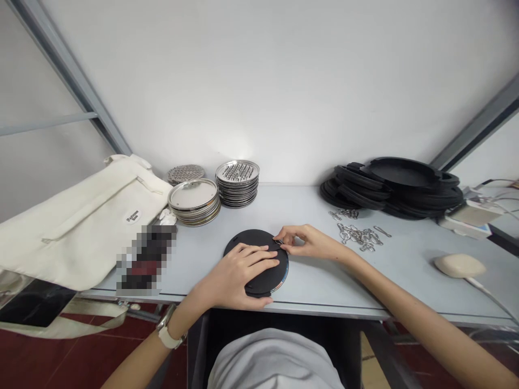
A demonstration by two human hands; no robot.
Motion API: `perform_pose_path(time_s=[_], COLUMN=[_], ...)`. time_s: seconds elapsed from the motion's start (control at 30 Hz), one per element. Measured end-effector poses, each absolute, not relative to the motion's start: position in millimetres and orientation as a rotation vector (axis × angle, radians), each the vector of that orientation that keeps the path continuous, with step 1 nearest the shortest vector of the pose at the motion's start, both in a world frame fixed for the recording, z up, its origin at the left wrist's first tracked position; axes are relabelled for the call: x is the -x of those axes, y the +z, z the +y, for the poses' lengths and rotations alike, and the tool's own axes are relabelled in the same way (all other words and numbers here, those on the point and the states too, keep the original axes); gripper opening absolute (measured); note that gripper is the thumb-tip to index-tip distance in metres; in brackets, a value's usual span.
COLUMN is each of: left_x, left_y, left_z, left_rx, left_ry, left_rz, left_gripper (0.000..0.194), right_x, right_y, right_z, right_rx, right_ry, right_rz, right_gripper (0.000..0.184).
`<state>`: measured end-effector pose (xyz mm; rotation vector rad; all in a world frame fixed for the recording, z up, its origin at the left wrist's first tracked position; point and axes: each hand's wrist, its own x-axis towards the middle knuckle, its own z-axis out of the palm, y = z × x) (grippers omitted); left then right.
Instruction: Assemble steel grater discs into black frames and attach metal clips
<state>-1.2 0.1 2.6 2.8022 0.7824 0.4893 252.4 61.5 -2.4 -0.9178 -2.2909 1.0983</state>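
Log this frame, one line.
left hand: spread on black disc | right hand: pinching small metal piece near disc edge | metal clips: loose on table

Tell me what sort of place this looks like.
Probably a workshop bench, perhaps for light assembly: there are stacked round metal plates, a heap of black round pieces and a scatter of small metal clips on one table.

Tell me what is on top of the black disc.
The left hand lies spread on the disc; the right hand pinches a metal piece near its edge. Whatever is beneath the left hand is covered.
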Motion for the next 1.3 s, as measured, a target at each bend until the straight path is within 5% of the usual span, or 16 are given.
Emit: perform_pose_path(time_s=[1.0, 1.3], left_x=[1.4, 1.5], left_y=[3.4, 3.5], left_z=[0.1, -0.6], left_rx=[-2.789, -2.776], left_ry=[0.500, 0.495], left_rz=[0.803, 0.808], left_gripper=[0.066, 0.064], right_x=[-249.1, -248.8], right_y=[1.9, -1.5], right_z=[57.9, 62.5], right_rx=[0.929, 0.926], right_ry=[1.062, 1.281], right_rz=[-2.270, -2.056], right_gripper=[0.030, 0.033])
